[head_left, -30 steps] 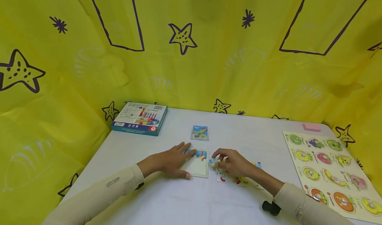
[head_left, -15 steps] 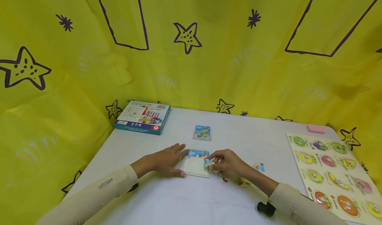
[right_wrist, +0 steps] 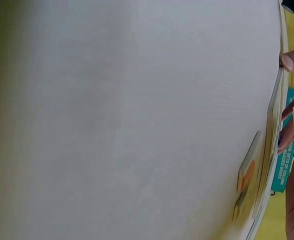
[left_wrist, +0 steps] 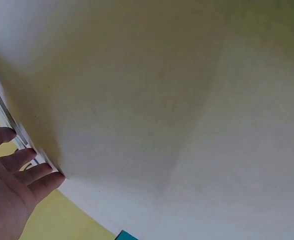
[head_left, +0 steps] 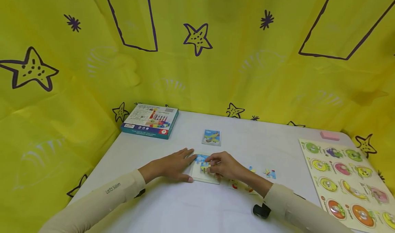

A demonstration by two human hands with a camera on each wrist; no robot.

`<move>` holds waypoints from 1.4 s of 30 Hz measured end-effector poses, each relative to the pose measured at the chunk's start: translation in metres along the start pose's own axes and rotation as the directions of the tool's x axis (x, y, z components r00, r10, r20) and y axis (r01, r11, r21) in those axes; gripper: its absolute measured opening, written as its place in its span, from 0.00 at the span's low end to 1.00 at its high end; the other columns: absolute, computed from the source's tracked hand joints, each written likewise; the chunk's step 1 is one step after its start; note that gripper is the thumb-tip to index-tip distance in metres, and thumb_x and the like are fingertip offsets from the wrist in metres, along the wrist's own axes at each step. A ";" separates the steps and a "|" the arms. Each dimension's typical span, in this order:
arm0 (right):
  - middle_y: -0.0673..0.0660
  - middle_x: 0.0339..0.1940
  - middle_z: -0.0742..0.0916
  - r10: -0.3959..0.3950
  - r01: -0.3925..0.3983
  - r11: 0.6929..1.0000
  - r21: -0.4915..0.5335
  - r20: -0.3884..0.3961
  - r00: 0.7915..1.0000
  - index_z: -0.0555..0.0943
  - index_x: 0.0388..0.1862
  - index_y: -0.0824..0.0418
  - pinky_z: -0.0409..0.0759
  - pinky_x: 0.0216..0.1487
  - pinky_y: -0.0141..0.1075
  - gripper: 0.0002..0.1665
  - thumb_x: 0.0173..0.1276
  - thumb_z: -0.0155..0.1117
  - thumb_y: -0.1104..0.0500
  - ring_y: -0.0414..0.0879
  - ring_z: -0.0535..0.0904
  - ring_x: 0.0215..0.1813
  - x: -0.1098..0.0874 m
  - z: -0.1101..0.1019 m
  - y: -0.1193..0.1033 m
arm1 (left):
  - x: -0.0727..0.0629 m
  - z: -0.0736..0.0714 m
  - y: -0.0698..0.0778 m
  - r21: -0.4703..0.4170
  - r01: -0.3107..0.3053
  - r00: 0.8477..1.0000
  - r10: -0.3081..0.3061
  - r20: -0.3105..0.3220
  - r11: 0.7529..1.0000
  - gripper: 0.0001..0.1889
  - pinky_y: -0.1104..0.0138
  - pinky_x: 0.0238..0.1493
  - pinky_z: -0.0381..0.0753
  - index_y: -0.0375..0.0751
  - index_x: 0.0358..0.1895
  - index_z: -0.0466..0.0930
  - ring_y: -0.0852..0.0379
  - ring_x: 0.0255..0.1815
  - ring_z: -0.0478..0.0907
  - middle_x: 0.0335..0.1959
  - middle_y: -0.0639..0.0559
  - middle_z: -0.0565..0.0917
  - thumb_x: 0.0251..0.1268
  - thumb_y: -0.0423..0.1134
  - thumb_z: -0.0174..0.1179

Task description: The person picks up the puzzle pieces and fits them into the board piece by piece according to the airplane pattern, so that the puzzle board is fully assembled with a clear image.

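A shallow puzzle tray point(head_left: 199, 178) lies on the white table, with blue picture pieces point(head_left: 201, 158) along its far edge. My left hand point(head_left: 174, 166) rests at the tray's left side; its fingers lie along the edge in the left wrist view. Over the tray, my right hand point(head_left: 224, 166) pinches a blue-and-yellow jigsaw piece point(head_left: 204, 167) between thumb and fingers. Whether this piece touches the tray, I cannot tell. Several loose jigsaw pieces point(head_left: 270, 173) lie right of the tray, some partly hidden by my right forearm. A small airplane picture point(head_left: 211, 137) lies beyond the tray.
At the back left sits a teal-edged box point(head_left: 150, 121). A fruit puzzle board point(head_left: 342, 178) covers the right side, with a pink block point(head_left: 330, 135) behind it. A yellow patterned cloth point(head_left: 197, 78) hangs behind the table.
My right hand has carried the jigsaw piece leftward, from beside the tray to above its middle. My left hand stays at the tray's left side. The head view has shifted slightly.
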State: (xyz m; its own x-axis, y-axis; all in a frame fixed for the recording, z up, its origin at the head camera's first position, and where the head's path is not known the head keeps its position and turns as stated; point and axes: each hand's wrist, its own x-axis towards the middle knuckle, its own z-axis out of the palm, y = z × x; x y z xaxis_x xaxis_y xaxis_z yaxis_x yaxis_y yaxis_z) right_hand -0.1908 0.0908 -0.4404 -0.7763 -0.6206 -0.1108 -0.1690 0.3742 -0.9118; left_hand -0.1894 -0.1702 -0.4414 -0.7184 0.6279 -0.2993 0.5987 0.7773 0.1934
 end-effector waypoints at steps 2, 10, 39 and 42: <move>0.55 0.33 0.83 0.021 -0.021 1.000 -0.001 -0.006 1.000 0.83 0.53 0.70 0.78 0.25 0.30 0.18 0.65 0.70 0.65 0.41 0.77 0.20 0.004 0.002 -0.001 | 0.000 0.000 0.000 0.005 -0.006 1.000 0.006 -0.005 1.000 0.50 0.49 0.78 0.58 0.44 0.81 0.53 0.39 0.82 0.49 0.82 0.43 0.52 0.64 0.72 0.54; 0.55 0.31 0.86 0.051 -0.051 0.998 -0.030 -0.018 0.999 0.83 0.52 0.69 0.73 0.23 0.29 0.16 0.65 0.69 0.67 0.40 0.77 0.18 0.018 0.011 -0.005 | -0.001 -0.002 0.003 0.002 -0.006 1.000 0.006 0.000 1.000 0.50 0.49 0.78 0.59 0.45 0.80 0.53 0.39 0.82 0.50 0.82 0.44 0.52 0.64 0.71 0.55; 0.49 0.24 0.84 0.136 -0.169 0.939 -0.298 -0.129 0.982 0.83 0.43 0.59 0.74 0.29 0.33 0.17 0.55 0.79 0.59 0.41 0.77 0.25 0.030 0.021 -0.014 | -0.002 -0.004 0.003 0.006 0.013 1.000 -0.013 0.010 1.000 0.50 0.49 0.77 0.60 0.46 0.81 0.53 0.39 0.82 0.49 0.83 0.44 0.52 0.63 0.72 0.56; 0.47 0.23 0.83 0.144 -0.185 0.923 -0.337 -0.142 0.979 0.84 0.42 0.57 0.73 0.29 0.34 0.17 0.55 0.80 0.58 0.41 0.77 0.25 0.031 0.022 -0.016 | -0.002 -0.004 0.003 0.004 0.008 1.000 -0.008 0.009 1.000 0.50 0.49 0.78 0.59 0.46 0.81 0.53 0.39 0.82 0.49 0.82 0.44 0.52 0.63 0.71 0.56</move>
State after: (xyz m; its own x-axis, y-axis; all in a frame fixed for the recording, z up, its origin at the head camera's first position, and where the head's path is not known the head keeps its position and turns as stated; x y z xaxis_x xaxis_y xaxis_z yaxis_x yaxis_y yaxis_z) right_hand -0.1986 0.0509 -0.4378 -0.8707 -0.4560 -0.1840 -0.2172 0.6923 -0.6881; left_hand -0.1879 -0.1690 -0.4366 -0.7201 0.6210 -0.3095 0.5940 0.7823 0.1876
